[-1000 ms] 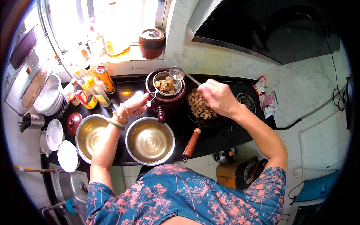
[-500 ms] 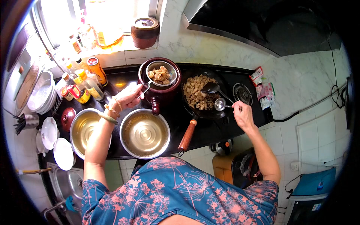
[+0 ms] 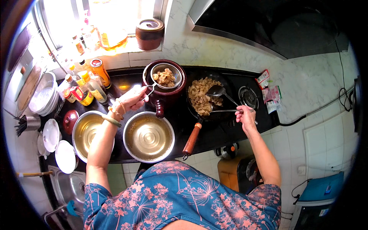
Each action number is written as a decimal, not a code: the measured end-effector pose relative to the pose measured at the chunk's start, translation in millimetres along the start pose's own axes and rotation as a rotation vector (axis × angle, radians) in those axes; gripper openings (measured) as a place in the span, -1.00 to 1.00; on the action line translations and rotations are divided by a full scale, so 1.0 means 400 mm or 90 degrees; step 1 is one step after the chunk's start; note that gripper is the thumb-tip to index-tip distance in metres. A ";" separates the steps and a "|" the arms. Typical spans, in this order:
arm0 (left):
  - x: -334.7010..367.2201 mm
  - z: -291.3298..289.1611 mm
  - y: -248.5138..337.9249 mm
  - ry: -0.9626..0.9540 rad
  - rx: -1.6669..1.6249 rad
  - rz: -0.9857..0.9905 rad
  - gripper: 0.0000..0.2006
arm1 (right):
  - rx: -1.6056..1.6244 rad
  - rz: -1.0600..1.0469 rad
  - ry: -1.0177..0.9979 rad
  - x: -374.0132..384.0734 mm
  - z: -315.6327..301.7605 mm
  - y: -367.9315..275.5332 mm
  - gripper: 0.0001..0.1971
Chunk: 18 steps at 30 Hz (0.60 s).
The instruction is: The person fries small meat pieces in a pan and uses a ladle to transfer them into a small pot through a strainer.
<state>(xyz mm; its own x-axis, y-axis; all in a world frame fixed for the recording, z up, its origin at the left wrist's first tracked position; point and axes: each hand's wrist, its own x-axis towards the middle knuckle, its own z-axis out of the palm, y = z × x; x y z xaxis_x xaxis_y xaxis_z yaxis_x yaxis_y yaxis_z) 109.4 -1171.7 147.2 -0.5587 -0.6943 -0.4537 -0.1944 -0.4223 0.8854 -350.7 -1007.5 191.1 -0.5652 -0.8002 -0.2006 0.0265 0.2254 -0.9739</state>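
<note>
While my left hand pinches the handle of the strainer over the mouth of the clay pot, my right hand, right of that pot, grips the ladle by its shaft. The ladle's bowl sits among brown pieces in the frying pan, just right of the pot; from this remote seat I cannot tell whether those fingers also catch the spatula. I'd hold the strainer level and slide the ladle low under the pieces — lifting bowl-up, clear of the spatula. The ladle's long axis runs roughly sideways, bowl end toward the pot, handle away from it — the strainer's handle slants from the pot's mouth leftward and toward my body.
</note>
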 end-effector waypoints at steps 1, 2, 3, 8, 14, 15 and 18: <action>-0.003 0.003 0.001 0.003 -0.001 -0.001 -0.52 | -0.013 -0.004 -0.002 -0.005 -0.006 -0.014 -0.80; -0.006 0.005 0.001 0.006 -0.003 -0.002 -0.52 | -0.031 -0.015 -0.010 -0.007 -0.012 -0.027 -0.80; -0.008 0.005 0.002 0.007 -0.003 0.000 -0.52 | -0.050 -0.025 -0.018 -0.011 -0.016 -0.041 -0.79; -0.004 0.000 -0.001 -0.009 -0.018 0.004 -0.53 | -0.065 -0.047 -0.039 -0.025 -0.037 -0.103 -0.74; -0.008 -0.005 -0.003 -0.010 0.004 0.015 -0.53 | -0.067 -0.053 -0.049 -0.023 -0.027 -0.166 -0.74; -0.009 -0.005 -0.004 -0.009 0.004 0.011 -0.53 | -0.073 -0.053 -0.058 -0.020 -0.021 -0.170 -0.74; -0.009 0.000 0.002 -0.006 0.004 0.001 -0.52 | -0.092 -0.058 -0.075 -0.009 -0.004 -0.183 -0.75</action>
<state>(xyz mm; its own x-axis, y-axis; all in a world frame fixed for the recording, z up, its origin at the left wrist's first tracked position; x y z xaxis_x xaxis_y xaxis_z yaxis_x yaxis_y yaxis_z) 111.4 -1169.6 149.7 -0.5667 -0.6892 -0.4516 -0.1990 -0.4174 0.8867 -351.9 -1020.2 263.1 -0.4587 -0.8788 -0.1320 -0.1435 0.2198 -0.9649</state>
